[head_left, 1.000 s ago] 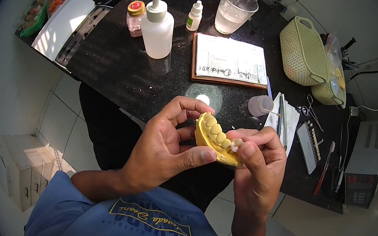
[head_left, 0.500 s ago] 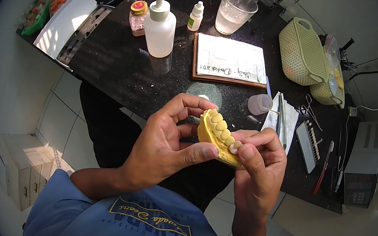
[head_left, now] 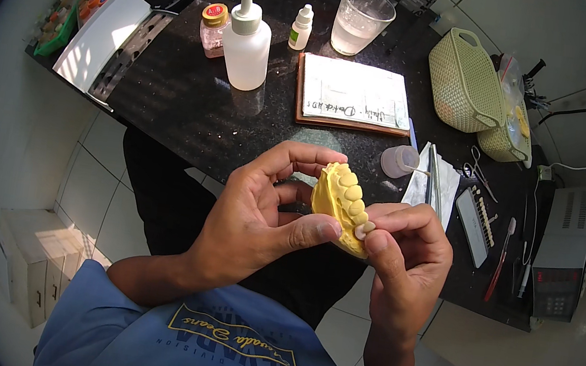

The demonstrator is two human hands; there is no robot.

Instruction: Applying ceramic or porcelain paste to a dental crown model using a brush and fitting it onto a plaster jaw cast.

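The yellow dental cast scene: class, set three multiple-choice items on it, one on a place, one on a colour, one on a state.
1. Where is the yellow dental cast?
A. on the counter
B. between both hands
C. in the basket

2. What colour is the woven basket?
A. pale green
B. red
C. black

3. What state is the clear cup in?
A. tipped over
B. upright, partly filled
C. upside down

Answers: 1 B, the left hand and right hand grip it above the counter's edge. 2 A, its weave is pale green. 3 B, it stands upright with cloudy liquid inside.
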